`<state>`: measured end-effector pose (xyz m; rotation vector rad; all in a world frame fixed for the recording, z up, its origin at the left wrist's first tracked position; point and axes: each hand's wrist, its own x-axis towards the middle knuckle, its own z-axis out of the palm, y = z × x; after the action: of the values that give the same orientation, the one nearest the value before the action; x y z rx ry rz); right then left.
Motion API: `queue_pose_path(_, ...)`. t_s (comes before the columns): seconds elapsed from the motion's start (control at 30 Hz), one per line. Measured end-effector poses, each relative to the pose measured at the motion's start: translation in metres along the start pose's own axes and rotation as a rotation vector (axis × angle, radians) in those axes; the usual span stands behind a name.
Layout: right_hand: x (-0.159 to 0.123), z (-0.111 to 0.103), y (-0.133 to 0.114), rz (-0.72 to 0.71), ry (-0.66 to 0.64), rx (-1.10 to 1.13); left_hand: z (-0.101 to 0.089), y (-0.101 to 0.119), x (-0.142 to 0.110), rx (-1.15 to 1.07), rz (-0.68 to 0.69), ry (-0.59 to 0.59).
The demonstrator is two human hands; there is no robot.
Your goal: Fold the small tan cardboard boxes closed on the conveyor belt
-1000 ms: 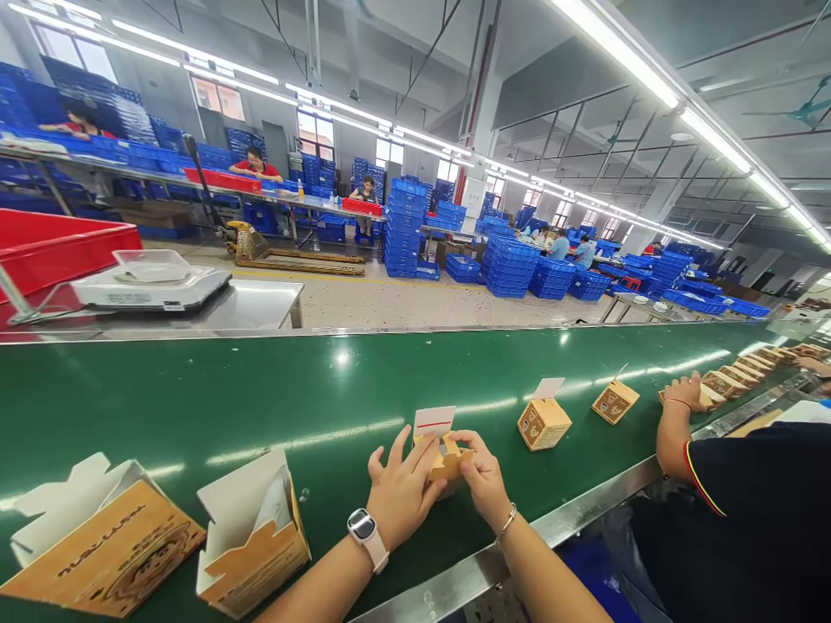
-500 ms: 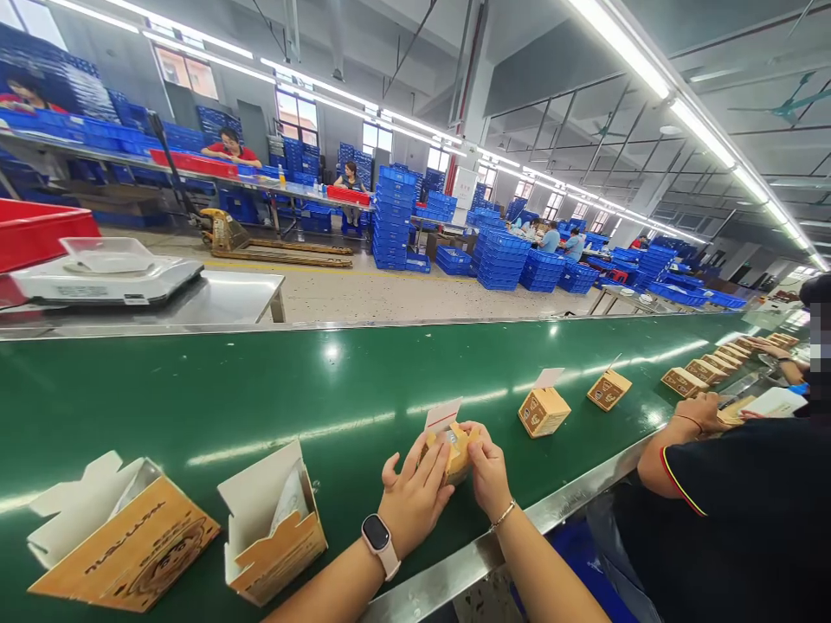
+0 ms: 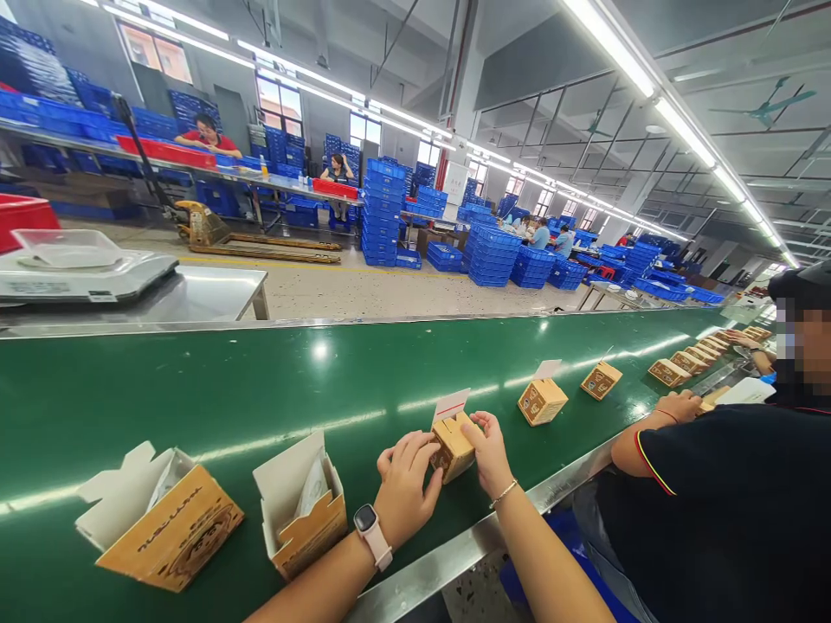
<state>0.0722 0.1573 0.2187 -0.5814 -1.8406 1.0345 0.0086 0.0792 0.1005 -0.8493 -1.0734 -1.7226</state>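
Note:
Both my hands hold a small brown cardboard box [image 3: 453,446] on the green conveyor belt [image 3: 279,381], its white lid flap standing up. My left hand [image 3: 406,489], with a smartwatch on the wrist, wraps the box's left side with fingers curled. My right hand [image 3: 488,454], wearing a bracelet, presses the box's right side. To my left stand two open boxes with white pouches inside, one near [image 3: 300,512] and one farther left [image 3: 162,526].
A co-worker in a dark shirt [image 3: 727,510] stands at my right, a hand [image 3: 679,405] on the belt edge. More small boxes [image 3: 543,401] run down the belt to the right. A scale [image 3: 78,270] sits on a steel table beyond the belt. Stacked blue crates [image 3: 493,255] fill the floor behind.
The belt has carried the boxes rightward. My hands have pressed the box's side flaps in; it now sits squarer, with only the top flap standing up.

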Motion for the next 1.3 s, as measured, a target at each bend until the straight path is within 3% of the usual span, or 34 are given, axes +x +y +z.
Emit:
queue_pose_path(0.23,0.004,-0.009,-0.015,0.094,-0.06,-0.061,-0.042,0.037,-0.006,-0.232,0.021,-0.063)
queue_pose_path(0.4,0.017,-0.019,-0.019,0.177,-0.077,-0.147,-0.073,0.038,-0.018,-0.17,0.179,-0.264)
queue_pose_path(0.47,0.022,-0.025,-0.019,0.151,-0.03,-0.152,-0.082,0.036,-0.026,-0.186,0.142,-0.263)
queue_pose_path(0.57,0.02,-0.034,-0.013,-0.029,0.174,-0.129,-0.094,0.03,-0.037,-0.212,-0.018,-0.087)
queue_pose_path(0.6,0.017,-0.037,-0.009,-0.164,0.248,-0.132,-0.097,0.026,-0.04,-0.192,-0.059,-0.011)
queue_pose_path(0.67,0.006,-0.038,0.002,-0.566,0.299,-0.143,-0.101,0.013,-0.044,-0.1,-0.097,0.11)
queue_pose_path(0.7,-0.001,-0.037,0.008,-0.782,0.236,-0.156,-0.102,0.006,-0.044,-0.033,-0.118,0.148)
queue_pose_path(0.77,-0.012,-0.028,0.018,-1.065,-0.076,-0.226,-0.097,-0.007,-0.043,0.121,-0.141,0.154)
queue_pose_path(0.87,-0.018,-0.002,0.026,-1.009,-0.631,-0.371,-0.082,-0.019,-0.038,0.29,-0.06,0.066)
queue_pose_path(0.93,-0.014,0.017,0.028,-0.943,-0.846,-0.395,-0.071,-0.02,-0.036,0.353,0.019,0.024)
queue_pose_path(1.07,-0.005,0.042,0.026,-0.948,-1.034,-0.425,-0.061,-0.02,-0.032,0.421,0.058,0.011)
queue_pose_path(1.3,-0.018,0.042,-0.01,-1.012,-1.101,-0.957,-0.06,-0.022,-0.026,0.392,0.122,-0.025)
